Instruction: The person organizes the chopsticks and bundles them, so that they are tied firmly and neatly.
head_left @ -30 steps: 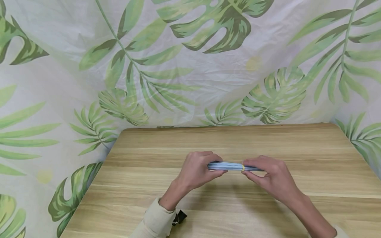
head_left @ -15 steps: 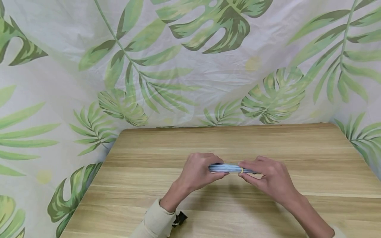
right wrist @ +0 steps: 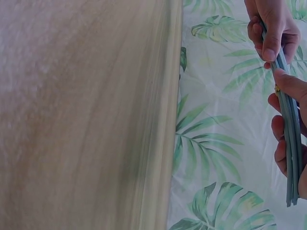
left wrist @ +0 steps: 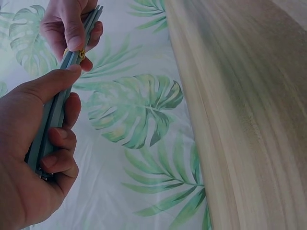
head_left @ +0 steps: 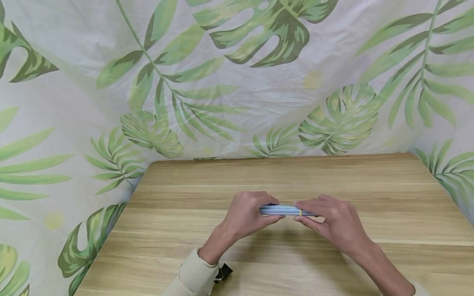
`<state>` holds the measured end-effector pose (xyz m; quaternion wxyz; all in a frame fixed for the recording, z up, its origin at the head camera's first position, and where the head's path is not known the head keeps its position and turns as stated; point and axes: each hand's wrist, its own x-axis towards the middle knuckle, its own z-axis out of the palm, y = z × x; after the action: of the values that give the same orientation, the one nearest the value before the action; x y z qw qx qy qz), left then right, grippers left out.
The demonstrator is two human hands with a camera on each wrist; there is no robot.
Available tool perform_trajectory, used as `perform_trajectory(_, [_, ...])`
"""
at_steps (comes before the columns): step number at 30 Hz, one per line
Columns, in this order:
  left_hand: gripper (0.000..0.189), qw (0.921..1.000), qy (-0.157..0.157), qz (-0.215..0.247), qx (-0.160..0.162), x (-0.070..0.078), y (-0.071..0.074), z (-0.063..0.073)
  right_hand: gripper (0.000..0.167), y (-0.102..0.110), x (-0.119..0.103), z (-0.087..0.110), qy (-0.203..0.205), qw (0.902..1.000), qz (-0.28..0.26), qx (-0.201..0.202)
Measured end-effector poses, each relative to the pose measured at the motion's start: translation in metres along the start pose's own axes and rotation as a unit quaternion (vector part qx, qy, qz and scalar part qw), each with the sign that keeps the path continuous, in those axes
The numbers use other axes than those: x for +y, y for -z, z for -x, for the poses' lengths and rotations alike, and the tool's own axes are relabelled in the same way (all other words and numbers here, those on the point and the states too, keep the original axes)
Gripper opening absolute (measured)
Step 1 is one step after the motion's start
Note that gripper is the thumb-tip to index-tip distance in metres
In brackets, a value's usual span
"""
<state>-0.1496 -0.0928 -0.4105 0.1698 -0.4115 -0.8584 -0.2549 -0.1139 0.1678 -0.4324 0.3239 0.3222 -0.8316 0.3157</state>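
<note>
Both hands hold a slim bundle of pale blue sticks [head_left: 279, 210] level above the table, with a yellow band [head_left: 300, 212] around it right of the middle. My left hand [head_left: 246, 214] grips the left part, thumb on the near side. My right hand [head_left: 337, 218] pinches the right part at the band between thumb and fingers. In the left wrist view the sticks [left wrist: 56, 115] look like long, narrow, grey-green slats, and the left fingers curl round them. The right wrist view shows uneven stick ends [right wrist: 292, 196] poking out beyond the right hand.
A wood-grain table [head_left: 177, 181] spreads beneath the hands. Behind and beside it hangs a white cloth [head_left: 259, 102] printed with green leaves. A small black object [head_left: 224, 272] shows beside the left sleeve [head_left: 198, 269].
My right hand has shifted slightly left along the bundle, and its fingertips now reach past the yellow band. The left hand has barely moved.
</note>
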Motion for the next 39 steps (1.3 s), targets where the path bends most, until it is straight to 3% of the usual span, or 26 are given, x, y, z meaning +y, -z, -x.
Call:
perform_trajectory(3, [0.021, 1.0, 0.003, 0.001, 0.002, 0.0, 0.002, -0.001, 0.034, 0.003, 0.0, -0.001, -0.009, 0.9999, 0.003, -0.011])
perform_trajectory(8, [0.021, 1.0, 0.004, 0.003, 0.007, -0.002, 0.003, 0.0, 0.049, 0.008, -0.001, -0.002, -0.025, 0.9992, 0.004, -0.031])
perform_trajectory(18, [0.022, 0.9995, 0.019, -0.011, 0.021, -0.007, 0.007, 0.002, 0.04, 0.019, 0.006, -0.005, -0.055, 0.9973, 0.002, -0.048])
perform_trajectory(39, [0.022, 0.9989, 0.035, -0.011, 0.029, -0.017, 0.018, 0.003, 0.04, 0.027, 0.018, -0.005, -0.076, 0.9964, -0.009, -0.036])
